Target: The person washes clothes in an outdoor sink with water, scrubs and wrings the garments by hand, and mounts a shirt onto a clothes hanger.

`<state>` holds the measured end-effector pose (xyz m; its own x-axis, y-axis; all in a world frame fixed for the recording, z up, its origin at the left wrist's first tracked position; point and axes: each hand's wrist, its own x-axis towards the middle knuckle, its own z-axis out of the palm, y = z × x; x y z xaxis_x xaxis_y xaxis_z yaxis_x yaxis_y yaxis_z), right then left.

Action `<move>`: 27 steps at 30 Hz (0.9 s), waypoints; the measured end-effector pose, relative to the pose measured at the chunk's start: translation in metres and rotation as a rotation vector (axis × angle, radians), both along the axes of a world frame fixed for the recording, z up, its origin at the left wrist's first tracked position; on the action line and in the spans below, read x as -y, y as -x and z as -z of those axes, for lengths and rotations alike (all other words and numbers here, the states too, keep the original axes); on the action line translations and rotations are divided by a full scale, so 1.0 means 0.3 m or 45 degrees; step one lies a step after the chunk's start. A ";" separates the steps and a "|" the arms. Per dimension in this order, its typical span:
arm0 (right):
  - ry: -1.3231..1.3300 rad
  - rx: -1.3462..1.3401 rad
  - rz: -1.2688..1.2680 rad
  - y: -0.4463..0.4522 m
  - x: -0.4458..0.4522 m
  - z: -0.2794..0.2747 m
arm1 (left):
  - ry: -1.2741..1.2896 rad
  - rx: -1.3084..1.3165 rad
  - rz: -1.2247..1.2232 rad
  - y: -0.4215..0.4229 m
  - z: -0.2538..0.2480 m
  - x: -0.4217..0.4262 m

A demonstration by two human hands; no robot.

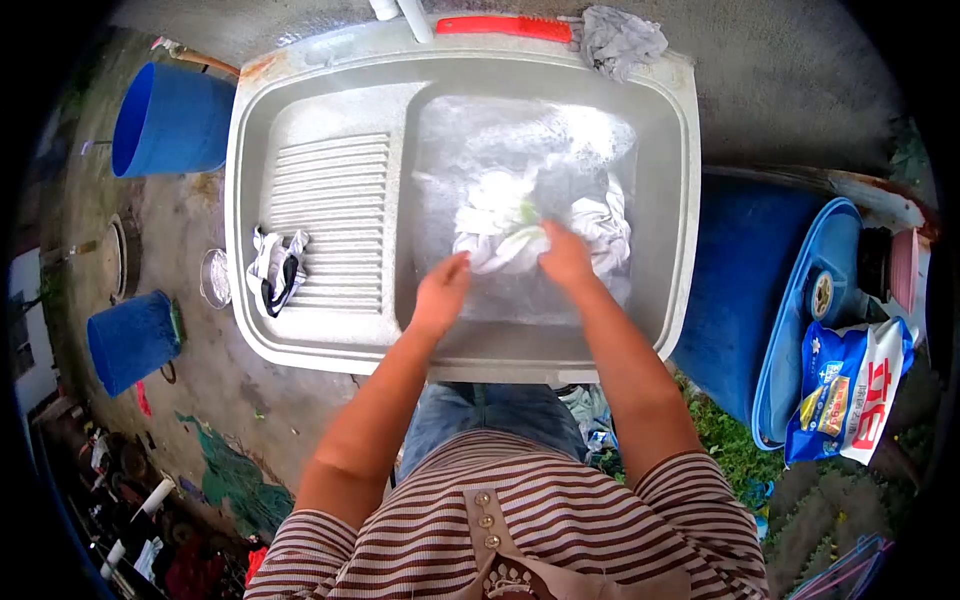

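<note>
A wet white cloth (492,215) with a pale green patch lies bunched in the soapy water of the sink's basin (655,290). My left hand (443,292) is at the cloth's near left edge, its fingers closed on it. On the near right side, the fingers of my right hand (566,256) are wrapped round another part of the same cloth. More white fabric (602,228) floats just right of my right hand; I cannot tell whether it is a separate piece. Foam covers the water beyond both hands.
A ribbed washboard (330,220) fills the sink's left side, with a striped dark-and-white cloth (277,270) on it. A red brush (504,28) and a grey rag (620,42) lie on the back rim. Blue buckets (175,120) stand left; a detergent bag (850,392) sits right.
</note>
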<state>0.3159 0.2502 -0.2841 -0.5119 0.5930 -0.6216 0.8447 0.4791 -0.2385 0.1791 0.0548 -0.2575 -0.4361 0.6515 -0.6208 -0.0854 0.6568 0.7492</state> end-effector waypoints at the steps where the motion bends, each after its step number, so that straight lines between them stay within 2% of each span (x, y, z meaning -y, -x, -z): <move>1: 0.130 -0.348 0.022 0.000 0.023 -0.049 | 0.101 0.290 -0.406 -0.008 -0.026 0.013; 2: 0.251 -0.694 0.041 0.001 0.037 -0.115 | 0.137 0.397 -0.673 -0.028 -0.163 -0.047; 3: 0.370 -1.044 0.059 0.007 0.052 -0.189 | 0.130 0.399 -0.672 -0.023 -0.188 -0.076; 5: 0.337 -1.346 -0.171 0.027 0.121 -0.394 | 0.237 1.059 -0.965 0.008 -0.211 -0.138; 7: 0.548 -1.356 -0.267 0.035 0.175 -0.554 | -0.442 2.002 -0.655 0.044 -0.207 -0.144; 8: 0.536 -1.358 -0.263 0.036 0.177 -0.593 | -0.733 2.494 -0.333 0.059 -0.180 -0.144; 10: 0.986 -1.556 -0.165 0.034 0.174 -0.635 | -0.690 1.786 -0.216 0.066 -0.138 -0.134; 11: 0.985 -1.561 -0.162 0.033 0.165 -0.619 | -0.613 1.605 -0.335 0.080 -0.048 -0.089; 12: 1.285 -1.564 0.204 0.035 0.148 -0.575 | -0.519 1.420 -0.439 0.094 0.041 -0.044; 13: 1.572 -1.535 0.576 0.038 0.123 -0.515 | -0.367 1.778 -0.862 0.081 -0.197 -0.104; 15: 0.643 -1.288 0.322 0.026 0.055 -0.285 | -0.500 1.701 -0.928 0.080 -0.315 -0.079; 17: 0.225 -0.468 0.016 -0.005 0.006 -0.135 | -0.518 1.565 -0.957 0.081 -0.343 -0.006; 18: 0.223 -0.488 0.028 -0.023 -0.008 -0.030 | -0.543 1.431 -0.994 0.086 -0.355 0.034; 20: 0.228 -0.509 0.036 -0.003 -0.025 0.061 | -0.621 1.445 -1.035 0.113 -0.382 0.092; 22: -0.191 -0.495 0.001 0.041 -0.016 0.102 | -0.759 1.484 -1.059 0.146 -0.449 0.117; 27: -0.428 -0.324 -0.035 0.147 -0.057 0.296 | -0.823 1.131 -1.063 0.281 -0.492 0.207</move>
<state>0.2717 0.2673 -0.3729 -0.6424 0.7252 -0.2479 0.7650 0.5872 -0.2645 0.0946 -0.0074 -0.1099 -0.4566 0.6715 -0.5836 -0.8836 -0.2658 0.3855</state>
